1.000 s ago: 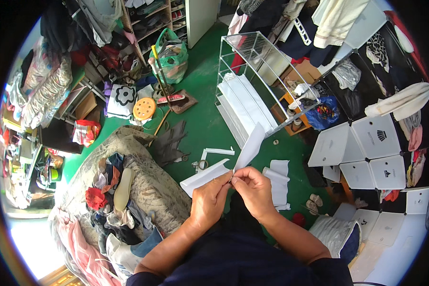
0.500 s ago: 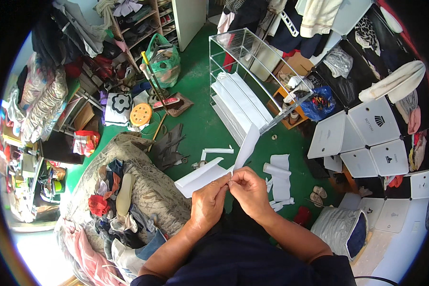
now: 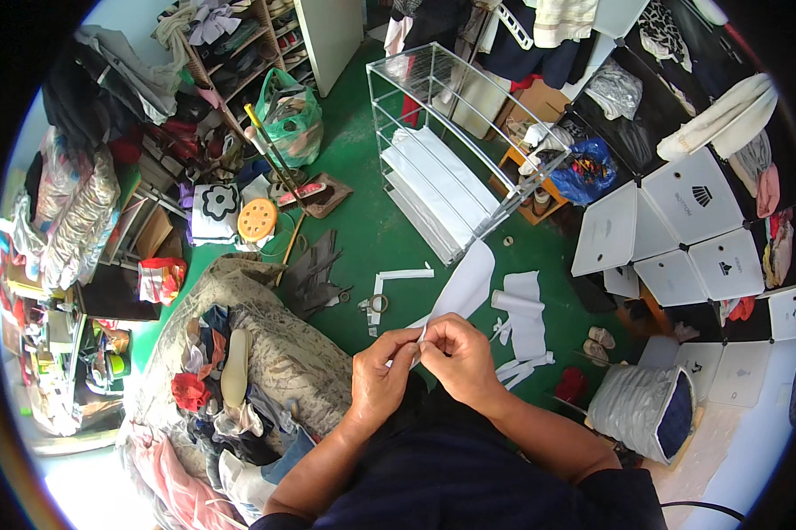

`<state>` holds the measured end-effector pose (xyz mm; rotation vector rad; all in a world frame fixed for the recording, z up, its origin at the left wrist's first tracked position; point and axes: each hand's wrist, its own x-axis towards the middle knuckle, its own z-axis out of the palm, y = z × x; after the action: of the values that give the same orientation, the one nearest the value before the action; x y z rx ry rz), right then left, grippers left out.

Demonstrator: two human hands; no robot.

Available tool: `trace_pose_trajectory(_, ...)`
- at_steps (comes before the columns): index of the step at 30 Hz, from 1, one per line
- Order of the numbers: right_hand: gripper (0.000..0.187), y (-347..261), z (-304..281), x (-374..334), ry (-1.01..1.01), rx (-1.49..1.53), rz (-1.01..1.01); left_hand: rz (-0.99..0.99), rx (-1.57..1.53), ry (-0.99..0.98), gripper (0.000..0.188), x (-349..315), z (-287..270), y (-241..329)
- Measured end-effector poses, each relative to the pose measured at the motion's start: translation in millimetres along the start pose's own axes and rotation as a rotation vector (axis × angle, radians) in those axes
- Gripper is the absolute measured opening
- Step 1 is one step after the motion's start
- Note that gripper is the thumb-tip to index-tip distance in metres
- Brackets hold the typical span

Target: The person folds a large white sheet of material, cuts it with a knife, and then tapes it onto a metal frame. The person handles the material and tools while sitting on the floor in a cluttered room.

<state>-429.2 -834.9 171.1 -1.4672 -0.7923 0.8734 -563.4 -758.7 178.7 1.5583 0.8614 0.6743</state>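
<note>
A thin white sheet (image 3: 464,281), paper or cloth I cannot tell, reaches up and away from my hands over the green floor. My left hand (image 3: 382,375) pinches its near end between thumb and fingertips. Right beside it, almost touching, my right hand (image 3: 460,358) grips the same end with bent fingers. The fingers partly hide the pinched edge. On the floor beyond lie an L-shaped white strip (image 3: 398,276) and a roll of tape (image 3: 378,303). To the right are a partly rolled white piece (image 3: 523,309) and several cut white strips (image 3: 526,367).
A metal-framed rack (image 3: 460,115) with white-covered shelving stands ahead. Left of me, clothes lie on a patterned covered bed (image 3: 283,344). Beyond are a yellow round stool (image 3: 257,220), a dustpan (image 3: 332,196) and a green bag (image 3: 292,119). White cube cabinets (image 3: 689,208) line the right side.
The sheet part that stuck out left of my hands no longer shows there, uncovering the tape roll. The part on the right looks wider. Both hands stay close together, still pinching.
</note>
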Motion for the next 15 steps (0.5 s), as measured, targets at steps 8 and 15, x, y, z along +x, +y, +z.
trace_pose_trajectory(8, 0.008, 16.2, 2.2, -10.9, 0.034, 0.032, 0.037, -0.056, 0.065, 0.069, 0.009, -5.8, 4.6, -5.5)
trace_pose_trajectory(15, 0.005, 35.6, -1.7, -20.1, 0.053, 0.230, 0.265, -0.085, -0.079, 0.221, 0.008, -2.2, -8.9, -35.5)
